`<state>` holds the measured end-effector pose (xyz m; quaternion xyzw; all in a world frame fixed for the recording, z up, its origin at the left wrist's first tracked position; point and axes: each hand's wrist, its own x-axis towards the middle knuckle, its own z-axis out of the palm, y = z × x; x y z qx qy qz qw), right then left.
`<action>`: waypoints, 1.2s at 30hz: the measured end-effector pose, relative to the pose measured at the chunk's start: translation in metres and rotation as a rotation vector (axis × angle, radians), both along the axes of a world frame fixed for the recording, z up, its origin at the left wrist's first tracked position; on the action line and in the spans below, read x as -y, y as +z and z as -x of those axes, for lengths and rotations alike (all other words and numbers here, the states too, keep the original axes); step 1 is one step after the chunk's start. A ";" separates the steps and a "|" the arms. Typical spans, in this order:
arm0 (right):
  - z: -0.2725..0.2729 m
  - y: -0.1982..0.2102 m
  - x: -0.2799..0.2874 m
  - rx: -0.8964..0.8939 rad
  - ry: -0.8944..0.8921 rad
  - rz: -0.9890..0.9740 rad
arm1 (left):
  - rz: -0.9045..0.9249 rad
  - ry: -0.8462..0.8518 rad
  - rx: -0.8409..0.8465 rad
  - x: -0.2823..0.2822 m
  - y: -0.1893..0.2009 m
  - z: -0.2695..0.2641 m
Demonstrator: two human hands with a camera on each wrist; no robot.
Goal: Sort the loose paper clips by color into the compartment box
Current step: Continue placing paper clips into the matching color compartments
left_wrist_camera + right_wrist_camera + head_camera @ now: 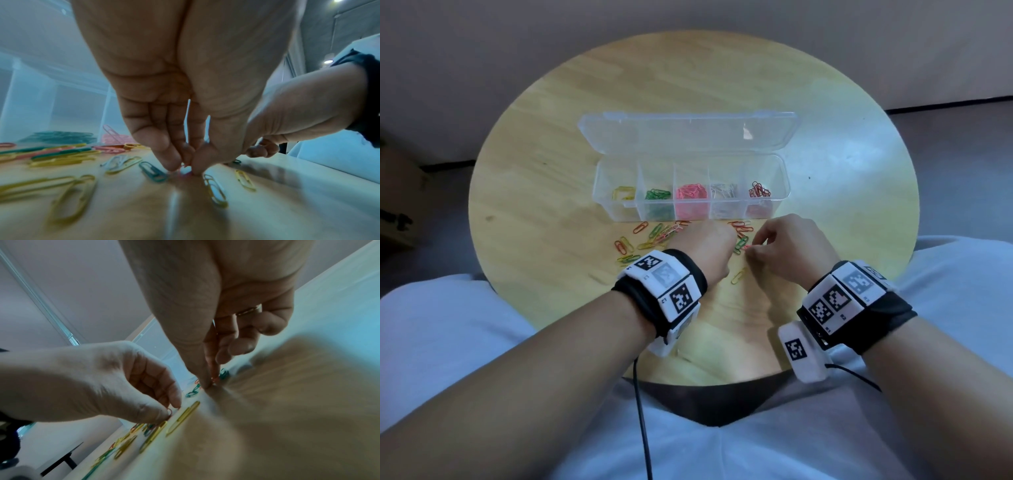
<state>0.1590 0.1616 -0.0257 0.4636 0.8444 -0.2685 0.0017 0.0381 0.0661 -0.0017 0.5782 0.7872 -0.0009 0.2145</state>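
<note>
A clear compartment box (784, 181) stands open on the round wooden table (551, 171), holding yellow, green, pink, white and red clips in separate sections. Loose paper clips (654, 236) of mixed colours lie just in front of it. My left hand (722, 241) is down among them, thumb and fingers (170, 160) pinching a pink paper clip (183, 172) that touches the table. Close beside it, my right hand (751, 250) pinches a red paper clip (214, 378) between thumb and forefinger at the table surface. In the right wrist view my left hand (172, 410) shows with its clip (169, 411).
The box's open lid (688, 132) lies flat behind it. Yellow clips (216, 191) and a green one (153, 173) lie right by my left fingertips; another yellow clip (739, 275) lies near my wrists. Bare wood extends left and right of the box. My lap is below the table's near edge.
</note>
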 end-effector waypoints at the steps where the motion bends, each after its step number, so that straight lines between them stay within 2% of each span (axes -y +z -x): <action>1: 0.001 0.002 0.001 0.015 0.010 -0.007 | -0.001 -0.001 0.006 0.000 0.002 0.000; 4: 0.004 0.008 0.005 0.091 0.049 -0.050 | -0.068 0.012 0.052 0.001 0.007 0.003; 7: 0.007 0.012 0.008 0.172 0.081 -0.111 | -0.140 0.068 0.168 0.008 0.015 0.012; 12: 0.008 0.014 0.011 0.212 0.109 -0.137 | -0.187 0.277 0.287 0.038 0.025 0.049; 15: 0.006 0.015 0.009 0.139 0.065 -0.102 | -0.213 0.436 0.354 0.060 0.028 0.073; 17: 0.006 0.015 0.008 -0.030 -0.012 0.042 | -0.267 0.524 0.393 0.069 0.028 0.083; 18: 0.007 0.017 0.009 -0.146 -0.066 0.177 | -0.288 0.557 0.398 0.071 0.027 0.086; 21: 0.010 0.026 0.012 -0.524 -0.297 0.746 | -0.313 0.598 0.404 0.071 0.024 0.088; 22: 0.011 0.029 0.014 -0.582 -0.347 0.912 | -0.304 0.578 0.401 0.069 0.022 0.087; 24: 0.012 0.033 0.018 -0.636 -0.384 1.117 | -0.276 0.515 0.389 0.064 0.017 0.085; 27: 0.014 0.034 0.024 -0.699 -0.412 1.242 | -0.224 0.436 0.295 0.057 0.009 0.084; 30: 0.014 0.031 0.028 -0.702 -0.420 1.273 | -0.180 0.408 0.252 0.053 0.004 0.090; 36: 0.017 0.030 0.032 -0.677 -0.497 1.101 | -0.159 0.445 0.257 0.051 -0.002 0.094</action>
